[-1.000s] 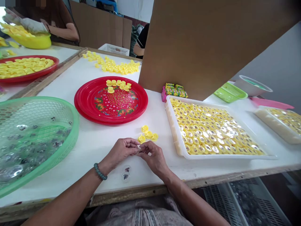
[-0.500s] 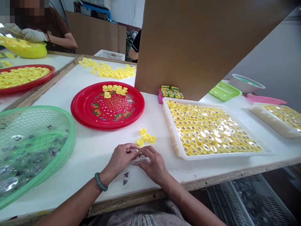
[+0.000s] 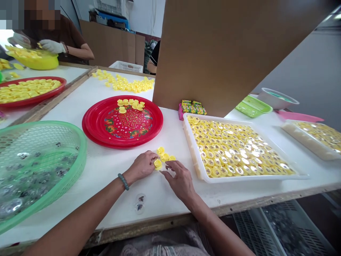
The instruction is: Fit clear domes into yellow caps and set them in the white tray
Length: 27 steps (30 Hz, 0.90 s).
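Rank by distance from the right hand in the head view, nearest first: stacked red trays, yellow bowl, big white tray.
1. Big white tray: just right of the right hand.
2. Stacked red trays: ahead, left.
3. Yellow bowl: far left.

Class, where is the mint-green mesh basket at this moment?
In the head view, the mint-green mesh basket sits at the left edge, partly cut off, left of the person's left hand and nearer the camera than the stacked red trays.
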Tool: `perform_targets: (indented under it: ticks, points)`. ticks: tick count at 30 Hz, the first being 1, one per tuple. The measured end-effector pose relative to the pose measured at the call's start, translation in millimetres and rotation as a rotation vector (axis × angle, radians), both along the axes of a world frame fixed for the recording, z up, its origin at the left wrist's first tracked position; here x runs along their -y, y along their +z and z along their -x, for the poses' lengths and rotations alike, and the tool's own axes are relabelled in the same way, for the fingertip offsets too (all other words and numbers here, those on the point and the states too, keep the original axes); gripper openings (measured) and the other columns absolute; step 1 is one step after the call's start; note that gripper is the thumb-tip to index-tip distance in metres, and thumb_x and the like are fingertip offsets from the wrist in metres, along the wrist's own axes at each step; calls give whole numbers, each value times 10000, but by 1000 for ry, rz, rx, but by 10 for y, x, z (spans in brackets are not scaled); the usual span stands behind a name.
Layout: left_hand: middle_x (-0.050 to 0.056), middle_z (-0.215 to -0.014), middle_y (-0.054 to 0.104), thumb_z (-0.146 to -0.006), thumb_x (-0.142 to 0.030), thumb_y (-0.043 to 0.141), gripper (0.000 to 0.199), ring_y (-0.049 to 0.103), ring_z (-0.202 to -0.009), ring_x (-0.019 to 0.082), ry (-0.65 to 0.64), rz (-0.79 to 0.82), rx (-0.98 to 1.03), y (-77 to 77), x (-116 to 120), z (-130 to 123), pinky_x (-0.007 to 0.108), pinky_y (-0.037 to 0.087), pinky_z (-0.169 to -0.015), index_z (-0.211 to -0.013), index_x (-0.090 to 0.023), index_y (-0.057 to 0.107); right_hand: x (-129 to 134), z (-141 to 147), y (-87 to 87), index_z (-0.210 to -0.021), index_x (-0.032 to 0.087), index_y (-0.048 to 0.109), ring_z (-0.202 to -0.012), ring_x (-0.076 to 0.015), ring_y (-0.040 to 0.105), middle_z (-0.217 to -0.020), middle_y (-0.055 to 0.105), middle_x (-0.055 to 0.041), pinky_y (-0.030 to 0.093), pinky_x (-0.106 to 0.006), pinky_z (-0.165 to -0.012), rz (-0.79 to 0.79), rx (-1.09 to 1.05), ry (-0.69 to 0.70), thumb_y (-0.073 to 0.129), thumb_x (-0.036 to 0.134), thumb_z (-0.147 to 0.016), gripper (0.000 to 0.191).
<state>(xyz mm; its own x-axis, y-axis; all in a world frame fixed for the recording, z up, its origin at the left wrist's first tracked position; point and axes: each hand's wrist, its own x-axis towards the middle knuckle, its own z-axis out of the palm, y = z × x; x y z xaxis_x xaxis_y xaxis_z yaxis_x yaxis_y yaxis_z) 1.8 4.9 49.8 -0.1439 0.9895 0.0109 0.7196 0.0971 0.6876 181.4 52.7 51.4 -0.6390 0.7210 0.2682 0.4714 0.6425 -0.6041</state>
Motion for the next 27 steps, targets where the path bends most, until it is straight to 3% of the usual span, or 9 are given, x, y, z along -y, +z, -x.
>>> perform_targets:
  ticks: [6, 11, 15, 20, 27]
  points:
    - [26, -857, 659, -691, -136, 485, 289, 582, -704, 136, -25, -10, 260, -104, 98, -101, 223, 438, -636, -895, -185, 683, -62, 40, 22, -948, 228, 642, -819, -172, 605, -910, 672, -28, 467, -270, -730, -56, 146, 134, 651, 184, -769, 185]
    - [17, -757, 677, -666, -164, 512, 263, 590, -666, 143, 32, 39, 333, -103, 102, -150, 225, 427, -604, -860, -179, 690, -6, 93, -1, -908, 218, 649, -848, -175, 601, -906, 671, -25, 468, -266, -771, -110, 204, 161, 655, 158, -772, 149]
    - [15, -702, 673, -677, -192, 509, 218, 594, -635, 142, 70, 57, 382, -121, 103, -166, 221, 421, -573, -810, -172, 681, 82, 89, -68, -881, 196, 635, -834, -187, 571, -908, 654, -42, 477, -285, -762, -253, 283, 152, 591, 160, -824, 81]
    - [25, -730, 675, -683, -250, 540, 222, 609, -676, 154, 78, 154, 583, -120, 127, -150, 227, 447, -591, -842, -166, 670, 144, 37, -199, -1010, 131, 601, -870, -214, 536, -1031, 616, -110, 490, -331, -771, -439, 329, 216, 486, 133, -876, 176]
    - [25, -756, 645, -662, -260, 583, 222, 601, -733, 157, 117, 232, 902, -49, 135, -175, 268, 480, -687, -834, -139, 653, 132, -36, -230, -1148, 162, 551, -945, -221, 543, -1158, 585, -113, 499, -345, -821, -372, 272, 226, 452, 146, -890, 277]
